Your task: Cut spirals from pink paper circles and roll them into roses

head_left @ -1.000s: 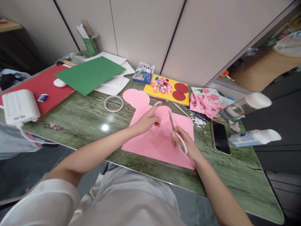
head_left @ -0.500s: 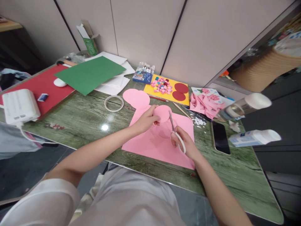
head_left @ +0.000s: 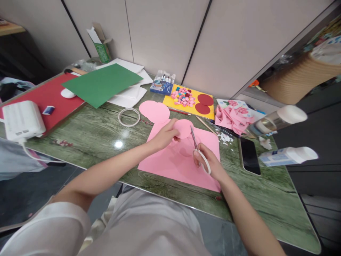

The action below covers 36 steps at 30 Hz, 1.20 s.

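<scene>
My left hand (head_left: pixel 165 136) pinches a small pink paper circle (head_left: pixel 184 128) and holds it just above a large pink sheet (head_left: pixel 181 160) on the green table. My right hand (head_left: pixel 209 164) grips white-handled scissors (head_left: pixel 198 151), whose blades point up at the circle's right edge. Two larger pink circles (head_left: pixel 154 111) lie overlapped just beyond the sheet.
A tape ring (head_left: pixel 129 117) lies left of the circles. Behind are a yellow sheet (head_left: pixel 190 101) with small pink pieces and dark red discs, a paint set (head_left: pixel 162 85), green paper (head_left: pixel 102 83) and a red board (head_left: pixel 46 97). A phone (head_left: pixel 249 155), pink scraps (head_left: pixel 233 114) and bottles (head_left: pixel 287 155) sit right.
The thin curled pink trimming at the circle's top edge has gone. The left hand has turned the circle slightly, and the scissors have shifted a little up and left along its edge.
</scene>
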### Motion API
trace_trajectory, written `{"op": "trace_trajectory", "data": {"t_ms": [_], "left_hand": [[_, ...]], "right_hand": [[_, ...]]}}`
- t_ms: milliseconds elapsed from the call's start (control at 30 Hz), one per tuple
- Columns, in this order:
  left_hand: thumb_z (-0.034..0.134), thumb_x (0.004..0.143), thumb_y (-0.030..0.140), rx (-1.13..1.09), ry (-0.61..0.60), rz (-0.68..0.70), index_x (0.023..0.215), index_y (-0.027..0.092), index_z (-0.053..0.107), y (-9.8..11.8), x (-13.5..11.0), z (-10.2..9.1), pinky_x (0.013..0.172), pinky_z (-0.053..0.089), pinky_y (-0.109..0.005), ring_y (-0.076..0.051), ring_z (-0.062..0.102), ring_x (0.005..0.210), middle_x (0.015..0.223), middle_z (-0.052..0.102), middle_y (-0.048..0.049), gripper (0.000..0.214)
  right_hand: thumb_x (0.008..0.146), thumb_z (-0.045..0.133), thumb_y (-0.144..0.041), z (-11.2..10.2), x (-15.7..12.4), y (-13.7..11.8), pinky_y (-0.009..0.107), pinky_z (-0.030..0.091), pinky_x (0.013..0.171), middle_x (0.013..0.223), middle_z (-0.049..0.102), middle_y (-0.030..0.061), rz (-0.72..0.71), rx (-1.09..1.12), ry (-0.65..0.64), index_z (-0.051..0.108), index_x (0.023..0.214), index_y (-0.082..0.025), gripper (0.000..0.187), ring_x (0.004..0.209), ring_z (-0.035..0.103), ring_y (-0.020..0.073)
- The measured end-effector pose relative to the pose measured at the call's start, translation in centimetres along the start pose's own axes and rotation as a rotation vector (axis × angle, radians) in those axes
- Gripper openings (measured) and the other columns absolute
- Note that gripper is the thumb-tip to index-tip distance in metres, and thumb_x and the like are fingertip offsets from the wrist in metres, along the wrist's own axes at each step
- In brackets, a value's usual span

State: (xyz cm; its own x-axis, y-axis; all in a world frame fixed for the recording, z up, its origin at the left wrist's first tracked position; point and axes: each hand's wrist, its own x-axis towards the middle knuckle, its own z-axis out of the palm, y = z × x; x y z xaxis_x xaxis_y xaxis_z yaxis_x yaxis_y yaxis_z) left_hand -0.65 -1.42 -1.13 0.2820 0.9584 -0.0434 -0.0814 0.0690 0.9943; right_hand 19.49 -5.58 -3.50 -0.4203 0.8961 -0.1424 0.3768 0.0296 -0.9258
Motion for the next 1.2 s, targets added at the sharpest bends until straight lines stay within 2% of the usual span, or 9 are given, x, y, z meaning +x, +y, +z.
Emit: {"op": "trace_trajectory", "data": {"t_ms": [133, 267, 500, 633, 833, 1000, 1200], "left_hand": [[0.041, 0.066, 0.009, 0.024, -0.035, -0.028, 0.094, 0.016, 0.045, 0.13, -0.11, 0.14, 0.058, 0.041, -0.023, -0.009, 0.052, 0.058, 0.071, 0.051, 0.0025, 0.029], [0.042, 0.067, 0.010, 0.016, 0.002, -0.082, 0.104, 0.016, 0.042, 0.18, -0.10, 0.25, 0.059, 0.041, -0.024, -0.008, 0.051, 0.056, 0.071, 0.052, 0.0030, 0.038], [0.042, 0.065, 0.008, 0.005, 0.016, -0.015, 0.085, 0.015, 0.047, -0.01, 0.16, 0.04, 0.053, 0.040, -0.021, -0.007, 0.049, 0.055, 0.067, 0.048, 0.0034, 0.021], [0.043, 0.065, 0.009, -0.022, 0.030, 0.031, 0.080, 0.016, 0.046, -0.43, 0.40, -0.19, 0.051, 0.040, -0.019, -0.007, 0.049, 0.057, 0.073, 0.048, 0.0028, 0.017], [0.042, 0.065, 0.008, -0.057, 0.056, 0.064, 0.075, 0.016, 0.043, -0.38, 0.56, -0.45, 0.052, 0.040, -0.019, -0.006, 0.050, 0.056, 0.070, 0.046, 0.0041, 0.013], [0.046, 0.069, 0.014, 0.004, 0.056, 0.070, 0.085, 0.016, 0.044, -0.42, 0.45, -0.23, 0.052, 0.041, -0.020, -0.006, 0.051, 0.056, 0.075, 0.048, 0.0033, 0.017], [0.050, 0.069, 0.014, 0.138, 0.015, 0.073, 0.093, 0.016, 0.047, -0.31, 0.04, -0.02, 0.056, 0.041, -0.021, -0.008, 0.051, 0.059, 0.069, 0.051, 0.0026, 0.025]], "right_hand": [[0.086, 0.043, -0.042, -0.04, 0.08, 0.06, 0.025, 0.036, 0.054, 0.054, 0.049, -0.0049, -0.009, -0.001, 0.008, 0.035, 0.074, -0.022, 0.025, 0.051, 0.045, 0.0112], [0.086, 0.044, -0.042, 0.00, 0.12, 0.21, 0.024, 0.036, 0.054, 0.054, 0.049, -0.0049, -0.008, -0.006, 0.019, 0.036, 0.074, -0.022, 0.025, 0.051, 0.045, 0.0112], [0.086, 0.044, -0.040, -0.06, 0.12, 0.12, 0.024, 0.036, 0.054, 0.055, 0.049, -0.0050, -0.014, -0.005, 0.019, 0.036, 0.073, -0.022, 0.024, 0.050, 0.045, 0.0108], [0.086, 0.044, -0.040, -0.19, 0.08, 0.05, 0.024, 0.036, 0.053, 0.055, 0.049, -0.0051, -0.011, 0.001, 0.008, 0.036, 0.073, -0.022, 0.024, 0.049, 0.044, 0.0105], [0.085, 0.045, -0.042, -0.23, 0.06, 0.04, 0.024, 0.035, 0.051, 0.054, 0.048, -0.0056, -0.003, 0.033, -0.007, 0.035, 0.072, -0.022, 0.026, 0.048, 0.043, 0.0102], [0.084, 0.045, -0.044, -0.17, 0.04, -0.10, 0.024, 0.036, 0.051, 0.054, 0.048, -0.0054, 0.001, 0.022, 0.004, 0.035, 0.072, -0.022, 0.027, 0.048, 0.043, 0.0105], [0.084, 0.044, -0.045, -0.09, -0.02, -0.20, 0.025, 0.036, 0.051, 0.054, 0.048, -0.0047, 0.009, 0.010, -0.001, 0.035, 0.072, -0.022, 0.028, 0.048, 0.044, 0.0113]]}}
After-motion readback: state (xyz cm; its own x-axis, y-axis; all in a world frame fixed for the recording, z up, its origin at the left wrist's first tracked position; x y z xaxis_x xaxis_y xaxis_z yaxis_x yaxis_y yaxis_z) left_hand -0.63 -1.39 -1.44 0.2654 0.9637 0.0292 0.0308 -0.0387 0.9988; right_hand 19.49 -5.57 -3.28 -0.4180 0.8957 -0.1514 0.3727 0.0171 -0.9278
